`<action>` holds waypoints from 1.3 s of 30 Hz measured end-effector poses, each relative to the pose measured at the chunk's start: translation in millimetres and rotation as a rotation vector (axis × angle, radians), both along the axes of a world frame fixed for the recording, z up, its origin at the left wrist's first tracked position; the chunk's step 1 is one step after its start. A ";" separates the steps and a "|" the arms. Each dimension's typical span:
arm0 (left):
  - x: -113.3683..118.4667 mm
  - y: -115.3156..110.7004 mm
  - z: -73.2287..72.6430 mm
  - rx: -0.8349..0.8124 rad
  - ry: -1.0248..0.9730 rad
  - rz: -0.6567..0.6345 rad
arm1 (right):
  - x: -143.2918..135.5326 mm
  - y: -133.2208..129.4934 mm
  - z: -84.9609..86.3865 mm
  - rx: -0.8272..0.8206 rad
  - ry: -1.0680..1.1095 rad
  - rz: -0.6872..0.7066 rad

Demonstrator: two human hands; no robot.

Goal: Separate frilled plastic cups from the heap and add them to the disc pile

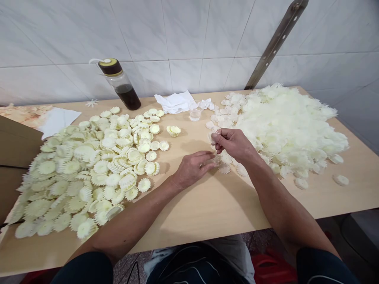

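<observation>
The pale wooden surface (pixel 207 205) looks smooth and matt. At 9 o'clock the cream toothed plastic discs (pixel 89 165) seem slightly glossy. At 12 o'clock lies a white crumpled cloth (pixel 176 102); the white wall tiles (pixel 183 35) are glossy.

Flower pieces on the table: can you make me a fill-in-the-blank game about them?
1. The fluffy white pile lies on the person's ____ side.
2. The bottle by the wall holds a ____ liquid.
3. The right hand pinches a small white piece, and the left hand rests flat on the ____.
Missing words: right; dark; table
</observation>
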State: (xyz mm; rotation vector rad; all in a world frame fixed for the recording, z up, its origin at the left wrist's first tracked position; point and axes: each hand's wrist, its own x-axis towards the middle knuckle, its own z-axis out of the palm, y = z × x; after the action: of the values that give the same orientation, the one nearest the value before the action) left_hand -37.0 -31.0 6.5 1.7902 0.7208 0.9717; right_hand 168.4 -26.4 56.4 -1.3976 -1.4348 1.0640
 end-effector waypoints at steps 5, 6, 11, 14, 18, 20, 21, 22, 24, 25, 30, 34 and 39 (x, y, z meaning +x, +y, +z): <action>-5.7 6.9 7.1 -0.162 -0.090 0.264 | -4.6 -2.7 3.3 0.020 -0.051 0.009; -7.0 9.3 7.9 -0.222 -0.102 0.293 | -5.7 -3.3 3.8 0.017 -0.057 0.017; -10.3 18.0 11.3 -0.497 -0.231 0.196 | -10.6 -4.9 3.0 -0.034 -0.126 0.102; -10.8 18.3 16.2 -0.652 -0.269 0.076 | -11.8 -4.6 0.4 -0.087 -0.141 0.170; -11.4 18.4 21.6 -0.711 -0.295 0.043 | -11.1 -3.5 -0.7 -0.143 -0.111 0.213; -11.6 19.5 22.6 -0.705 -0.305 0.062 | -10.2 -3.0 0.0 -0.156 -0.101 0.207; -11.7 20.1 22.7 -0.703 -0.308 0.070 | -9.8 -2.7 0.2 -0.160 -0.095 0.203; -11.6 20.8 22.5 -0.701 -0.310 0.077 | -9.4 -2.5 0.3 -0.162 -0.086 0.200; -11.4 21.9 21.3 -0.693 -0.315 0.085 | -8.8 -2.0 -0.2 -0.164 -0.067 0.198; -11.3 22.2 20.3 -0.678 -0.321 0.097 | -8.5 -1.8 -0.8 -0.166 -0.062 0.196; -10.6 19.7 13.9 -0.473 -0.319 0.206 | -7.9 -1.0 -4.0 -0.137 -0.131 0.095; -8.9 14.3 14.2 -0.409 -0.209 0.161 | -9.4 -0.9 -5.0 -0.138 -0.150 0.062; -7.9 12.2 16.9 -0.336 -0.174 0.159 | -10.8 -0.6 -6.3 -0.135 -0.134 0.092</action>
State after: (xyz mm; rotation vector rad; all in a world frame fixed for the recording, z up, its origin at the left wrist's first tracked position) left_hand -44.9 -18.8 23.4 1.3559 0.8685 1.0287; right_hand 157.6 -27.1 50.0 -1.5360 -1.5609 1.1618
